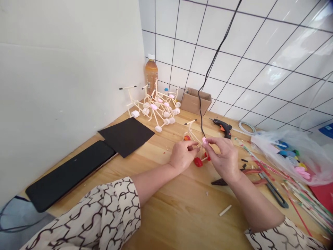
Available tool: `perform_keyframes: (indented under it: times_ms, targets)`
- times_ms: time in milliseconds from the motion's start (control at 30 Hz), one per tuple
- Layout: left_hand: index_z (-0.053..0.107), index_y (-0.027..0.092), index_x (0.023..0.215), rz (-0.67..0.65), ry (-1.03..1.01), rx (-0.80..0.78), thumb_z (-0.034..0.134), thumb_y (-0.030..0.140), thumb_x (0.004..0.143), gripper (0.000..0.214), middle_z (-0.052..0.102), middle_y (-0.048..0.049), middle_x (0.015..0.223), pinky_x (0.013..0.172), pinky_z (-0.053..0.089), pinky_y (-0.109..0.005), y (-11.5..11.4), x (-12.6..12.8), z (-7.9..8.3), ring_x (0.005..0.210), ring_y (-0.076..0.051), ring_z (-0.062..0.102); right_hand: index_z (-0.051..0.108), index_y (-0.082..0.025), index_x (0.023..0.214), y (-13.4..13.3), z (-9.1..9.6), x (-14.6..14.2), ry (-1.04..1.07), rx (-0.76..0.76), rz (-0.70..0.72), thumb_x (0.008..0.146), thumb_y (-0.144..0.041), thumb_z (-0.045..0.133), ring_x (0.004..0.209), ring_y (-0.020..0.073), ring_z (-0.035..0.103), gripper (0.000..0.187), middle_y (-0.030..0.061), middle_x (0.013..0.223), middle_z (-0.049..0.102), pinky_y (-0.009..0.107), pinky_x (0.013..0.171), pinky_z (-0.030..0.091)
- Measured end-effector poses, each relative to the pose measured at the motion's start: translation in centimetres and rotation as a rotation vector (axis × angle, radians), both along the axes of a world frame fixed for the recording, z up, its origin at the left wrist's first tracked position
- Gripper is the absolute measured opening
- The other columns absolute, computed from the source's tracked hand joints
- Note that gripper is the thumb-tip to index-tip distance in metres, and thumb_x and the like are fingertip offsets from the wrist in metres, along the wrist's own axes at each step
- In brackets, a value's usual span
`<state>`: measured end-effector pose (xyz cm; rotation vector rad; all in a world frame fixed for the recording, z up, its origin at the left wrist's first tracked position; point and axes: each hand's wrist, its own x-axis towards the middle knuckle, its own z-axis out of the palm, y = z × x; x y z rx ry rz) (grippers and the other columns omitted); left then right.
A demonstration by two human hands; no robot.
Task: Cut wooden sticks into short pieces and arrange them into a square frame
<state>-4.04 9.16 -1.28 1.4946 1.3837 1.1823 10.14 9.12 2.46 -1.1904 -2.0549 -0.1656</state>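
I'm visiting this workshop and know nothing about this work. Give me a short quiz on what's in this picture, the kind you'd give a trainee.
1. Which hand's fingers pinch the small pink piece?
2. True or false: the orange-and-black hot glue gun lies on the wooden table.
3. What colour is the nearest wheel of the stick model by the left hand?

Key:
1. The right hand
2. True
3. Red
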Motion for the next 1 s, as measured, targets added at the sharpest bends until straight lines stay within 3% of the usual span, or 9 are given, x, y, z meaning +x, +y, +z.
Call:
perform_keyframes:
  times_ms: [433, 767, 1000]
  targets:
    - [0.073, 0.017, 0.08, -0.098, -0.002, 0.068, 0.06, 0.023, 0.073, 0.017, 0.045, 0.0049, 0.046, 0.05, 0.032, -0.021, 0.6, 0.1, -0.3, 0.046, -0.008, 0.038, 0.067, -0.02, 0.083, 0.5, -1.1, 0.5, -0.06, 0.03, 0.052, 0.084, -0.025, 0.057, 0.071, 0.0204, 0.064, 0.011, 0.0053, 0.076, 0.072, 0.034, 0.071, 0.043]
    - [0.073, 0.015, 0.074, -0.128, -0.032, 0.119, 0.057, 0.022, 0.075, 0.017, 0.059, -0.0002, 0.056, 0.053, 0.037, -0.02, 1.0, 0.3, -0.9, 0.053, -0.01, 0.047, 0.067, -0.021, 0.088, 0.3, -0.9, 0.4, -0.124, 0.096, 0.078, 0.084, -0.018, 0.056, 0.075, 0.0196, 0.063, 0.012, 0.0041, 0.085, 0.074, 0.033, 0.071, 0.042]
    - [0.072, 0.015, 0.075, -0.098, -0.007, 0.186, 0.058, 0.018, 0.075, 0.015, 0.063, -0.0007, 0.059, 0.053, 0.038, -0.02, 1.0, 0.4, -1.4, 0.053, -0.009, 0.05, 0.066, -0.019, 0.084, 0.5, -1.0, 0.3, -0.116, 0.158, 0.085, 0.083, -0.017, 0.057, 0.071, 0.018, 0.065, 0.009, 0.0041, 0.079, 0.074, 0.031, 0.068, 0.041]
